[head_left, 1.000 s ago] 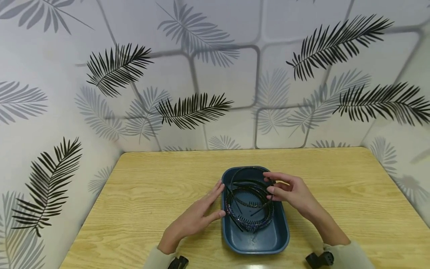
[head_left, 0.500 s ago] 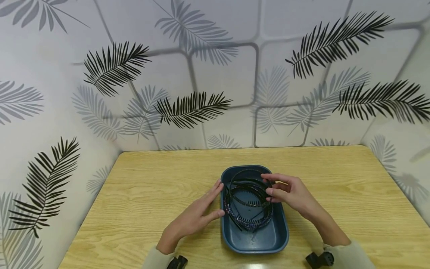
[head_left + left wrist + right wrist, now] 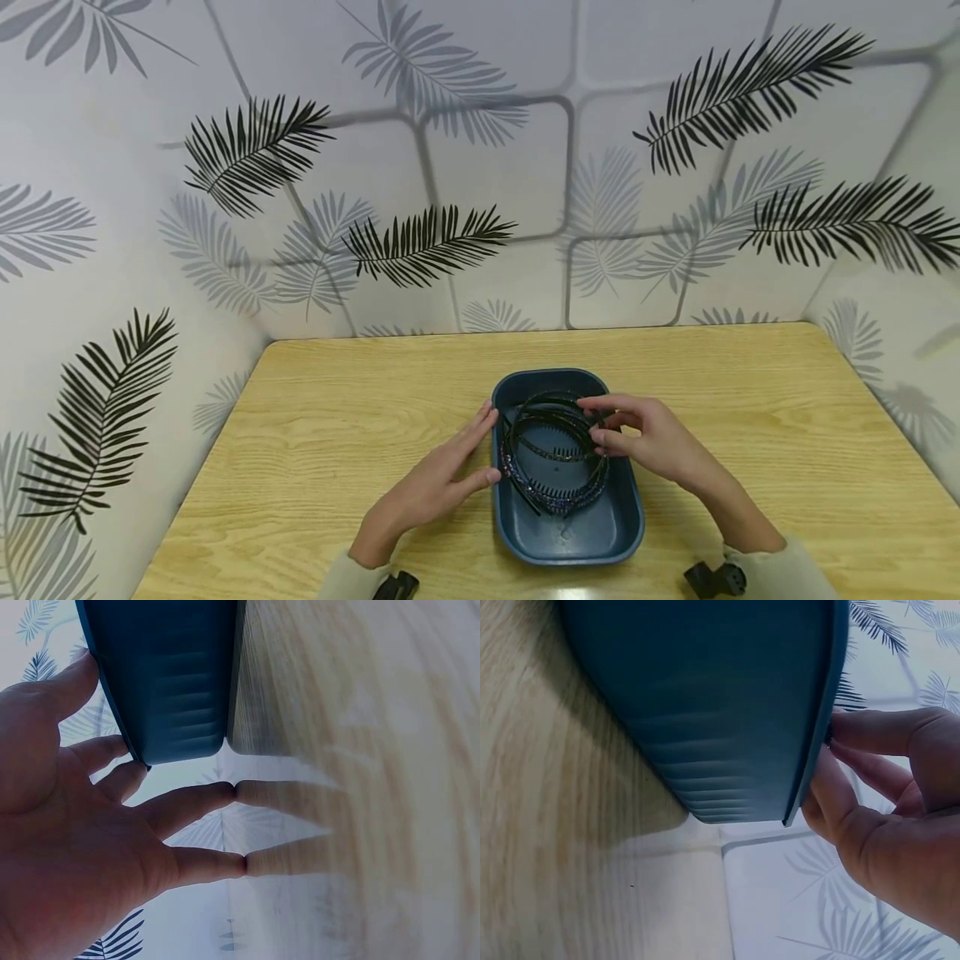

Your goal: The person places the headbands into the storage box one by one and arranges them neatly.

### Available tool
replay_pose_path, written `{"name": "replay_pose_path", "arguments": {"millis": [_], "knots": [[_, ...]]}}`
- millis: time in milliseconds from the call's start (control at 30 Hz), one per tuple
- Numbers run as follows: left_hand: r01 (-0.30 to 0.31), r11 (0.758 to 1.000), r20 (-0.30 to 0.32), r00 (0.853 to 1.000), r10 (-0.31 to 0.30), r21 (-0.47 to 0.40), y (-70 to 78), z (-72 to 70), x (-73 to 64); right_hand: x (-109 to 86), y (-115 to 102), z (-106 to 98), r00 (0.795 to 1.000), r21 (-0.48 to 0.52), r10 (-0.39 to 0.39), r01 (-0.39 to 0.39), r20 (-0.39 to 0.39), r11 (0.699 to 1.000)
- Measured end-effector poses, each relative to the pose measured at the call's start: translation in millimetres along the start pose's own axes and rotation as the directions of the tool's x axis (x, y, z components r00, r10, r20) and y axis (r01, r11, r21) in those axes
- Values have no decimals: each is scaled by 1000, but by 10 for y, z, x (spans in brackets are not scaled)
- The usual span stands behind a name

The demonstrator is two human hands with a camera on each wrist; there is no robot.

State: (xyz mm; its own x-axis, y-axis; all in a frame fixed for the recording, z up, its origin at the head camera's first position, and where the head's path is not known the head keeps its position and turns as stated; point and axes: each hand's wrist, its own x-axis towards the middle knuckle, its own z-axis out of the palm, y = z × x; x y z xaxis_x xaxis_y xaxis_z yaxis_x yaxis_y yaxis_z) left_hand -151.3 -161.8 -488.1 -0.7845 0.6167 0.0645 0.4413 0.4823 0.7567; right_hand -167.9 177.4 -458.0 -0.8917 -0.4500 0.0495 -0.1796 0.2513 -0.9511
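A dark blue plastic tray [image 3: 566, 550] stands on the table with several black headbands inside. One thick headband [image 3: 558, 505] has a glittery, purplish band, and comb teeth show within the pile. My right hand [image 3: 652, 437] reaches over the tray's right rim and pinches a thin, dark beaded headband [image 3: 551, 456] between thumb and fingers, low over the others. In the right wrist view, the tray wall hides most of what those fingers hold. My left hand [image 3: 431, 487] has its fingers spread along the left rim, thumb and some fingertips touching the tray wall [image 3: 169, 690].
The tray sits on a light wood-grain table [image 3: 360, 400], nearer its front edge than the back. Behind and beside the table rise walls [image 3: 517, 275] with a leaf pattern. Dark wrist devices [image 3: 716, 579] are worn near both sleeves.
The thin headband in my right hand has come down and now lies closer over the pile. My right hand has lowered slightly with it. The left hand stays at the rim.
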Motion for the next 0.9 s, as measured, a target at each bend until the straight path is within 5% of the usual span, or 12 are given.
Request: {"name": "replay_pose_path", "arguments": {"millis": [267,900], "knots": [[18,1000,11,1000,-18,-10,-12,4,5,-29,-48,-6,996,-277,-85,78,-14,958],[16,1000,14,1000,-16,-16,-12,7,12,-65,-108,67,982,-409,-174,128,-76,904]]}}
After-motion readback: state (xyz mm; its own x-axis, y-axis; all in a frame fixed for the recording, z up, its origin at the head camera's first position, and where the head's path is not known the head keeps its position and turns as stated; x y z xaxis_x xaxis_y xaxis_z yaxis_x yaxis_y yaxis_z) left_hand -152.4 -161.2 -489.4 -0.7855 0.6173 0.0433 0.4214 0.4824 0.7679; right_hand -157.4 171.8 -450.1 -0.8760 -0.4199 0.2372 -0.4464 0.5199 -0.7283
